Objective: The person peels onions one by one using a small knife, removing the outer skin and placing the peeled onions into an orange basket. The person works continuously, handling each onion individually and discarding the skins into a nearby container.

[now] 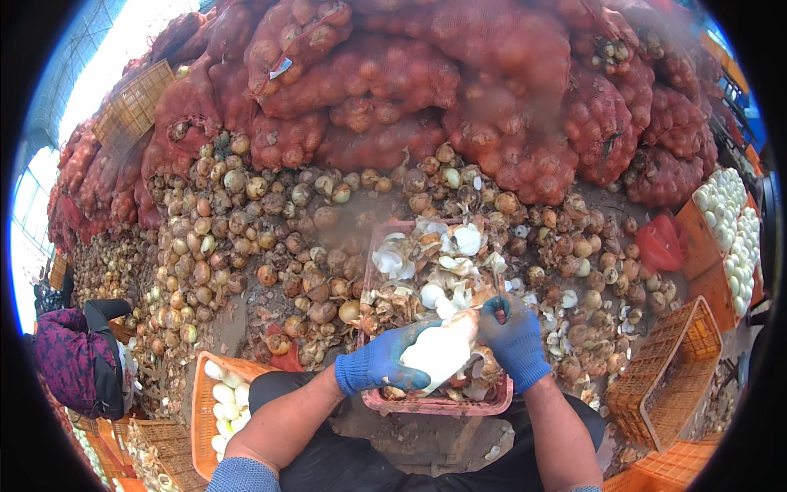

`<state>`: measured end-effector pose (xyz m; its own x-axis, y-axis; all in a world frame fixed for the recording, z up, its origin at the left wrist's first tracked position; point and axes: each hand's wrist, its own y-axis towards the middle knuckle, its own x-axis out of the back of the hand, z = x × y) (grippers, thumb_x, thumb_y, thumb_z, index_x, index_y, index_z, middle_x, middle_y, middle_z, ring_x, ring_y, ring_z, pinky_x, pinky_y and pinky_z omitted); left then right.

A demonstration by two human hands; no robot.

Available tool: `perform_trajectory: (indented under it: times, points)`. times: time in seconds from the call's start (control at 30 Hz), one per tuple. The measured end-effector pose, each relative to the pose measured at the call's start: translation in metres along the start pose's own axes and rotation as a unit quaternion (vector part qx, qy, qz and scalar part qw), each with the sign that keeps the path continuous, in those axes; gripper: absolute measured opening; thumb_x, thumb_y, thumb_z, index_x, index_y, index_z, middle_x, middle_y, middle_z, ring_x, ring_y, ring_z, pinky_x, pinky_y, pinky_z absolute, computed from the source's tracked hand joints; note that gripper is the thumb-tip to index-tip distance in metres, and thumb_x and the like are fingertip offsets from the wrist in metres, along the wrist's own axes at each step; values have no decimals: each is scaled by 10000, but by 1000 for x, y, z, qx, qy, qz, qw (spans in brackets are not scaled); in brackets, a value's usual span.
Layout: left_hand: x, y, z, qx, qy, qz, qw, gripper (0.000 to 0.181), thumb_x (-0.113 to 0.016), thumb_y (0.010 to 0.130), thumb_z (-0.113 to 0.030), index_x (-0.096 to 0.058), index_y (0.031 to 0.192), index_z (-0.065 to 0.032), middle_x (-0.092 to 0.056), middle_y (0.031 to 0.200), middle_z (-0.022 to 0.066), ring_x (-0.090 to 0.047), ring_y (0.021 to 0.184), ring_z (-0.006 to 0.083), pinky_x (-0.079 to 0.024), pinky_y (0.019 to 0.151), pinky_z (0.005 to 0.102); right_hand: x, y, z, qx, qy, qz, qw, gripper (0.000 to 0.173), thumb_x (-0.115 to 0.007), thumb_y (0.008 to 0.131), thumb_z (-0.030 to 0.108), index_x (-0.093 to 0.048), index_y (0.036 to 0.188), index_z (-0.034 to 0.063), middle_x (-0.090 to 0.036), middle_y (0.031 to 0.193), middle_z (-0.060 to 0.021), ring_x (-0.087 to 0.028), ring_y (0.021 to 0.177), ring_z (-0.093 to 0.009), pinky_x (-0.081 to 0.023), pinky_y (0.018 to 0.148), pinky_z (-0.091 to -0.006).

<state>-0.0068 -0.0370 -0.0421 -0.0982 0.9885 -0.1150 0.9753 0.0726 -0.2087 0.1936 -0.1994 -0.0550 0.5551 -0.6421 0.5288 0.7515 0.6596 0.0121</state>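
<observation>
My left hand (387,363), in a blue knitted work glove, holds a large, mostly peeled white onion (439,357) above a pink plastic crate. Against the onion's upper right end, where brownish skin remains, my right hand (513,338) is closed in a matching glove around a small tool with a reddish handle (500,315); its blade cannot be made out clearly. The pink crate (436,407) stands between my knees and holds onion skins (449,264) and white peeled layers.
Unpeeled onions (203,246) cover the ground, with red mesh sacks (393,74) of onions stacked behind. An orange crate (200,418) of peeled onions stands at my left. An orange crate (664,381) lies tilted at right; filled crates (707,270) stand beyond. A person (80,363) bends at far left.
</observation>
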Motion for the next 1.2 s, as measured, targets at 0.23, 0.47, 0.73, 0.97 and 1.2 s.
perform_trajectory:
  times: [0.23,0.47,0.73,0.97,1.2]
  points:
    - [7,-13,-16,-29,42,-6,999,1224,-907,711,-344,-227,1679,-32,-553,1526,126,-538,1366,204,-409,1169,372,23,4,-1,-204,359,147,899,356,-719,945,327,-701,1045,-15,-687,882,-73,-667,744,-167,-578,695,-297]
    - [14,-14,-20,-47,186,-7,981,1289,-939,698,-432,-213,1679,-17,-569,1519,169,-573,1353,234,-424,1160,395,0,-11,21,-145,255,254,922,435,-744,945,341,-719,1137,-49,-695,898,-32,-612,785,-96,-520,693,-268]
    - [23,-15,-30,-95,75,18,993,1314,-901,770,-334,-14,1706,-82,-307,1699,165,-376,1517,256,-304,1252,407,7,-26,50,-37,230,67,970,172,-785,874,148,-743,958,3,-610,741,32,-556,679,-69,-466,586,-267]
    - [15,-3,-12,8,-26,-33,999,1315,-919,770,-350,-31,1695,-61,-443,1603,146,-513,1376,213,-421,1155,357,-1,-42,77,260,79,21,962,201,-839,830,133,-713,960,44,-648,793,-64,-633,733,-131,-492,580,-327]
    - [2,2,-33,6,-51,-73,996,1092,-836,741,-256,-292,1664,-47,-552,1506,133,-563,1339,219,-441,1120,340,9,-24,53,-190,510,154,824,413,-654,1045,347,-703,1223,-23,-749,1046,-92,-712,960,-167,-598,776,-337]
